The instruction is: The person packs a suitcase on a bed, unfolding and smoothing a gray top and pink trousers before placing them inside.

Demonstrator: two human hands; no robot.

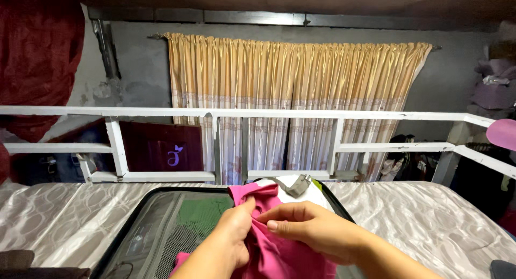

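From up here I look down on both hands meeting over an open suitcase point(156, 225) that lies on a bed with a shiny, pale patterned bedcover point(430, 220). My left hand point(228, 241) is closed around a bunch of the pink garment point(279, 257), thumb and fingers gathering the cloth near its upper edge; my right hand point(314, 225) comes in from the right and pinches the same cloth between thumb and forefinger, just beside the left. The pink garment sits over the right half of the suitcase, still loose and rumpled, with one end sticking up toward the far rim. As I judge it, the packing is partly done: a green folded piece point(201, 212) already lies flat in the case under the mesh divider point(177, 247), and a white item with a grey strap point(294, 186) rests at the far edge, while the pink garment is not yet smoothed or laid down, so that step is what remains in hand. How full the near part of the case is I cannot tell, since my arms cover it. Beyond the bed stand a white metal rail point(258, 114) and a golden curtain point(290, 91) against a grey wall.
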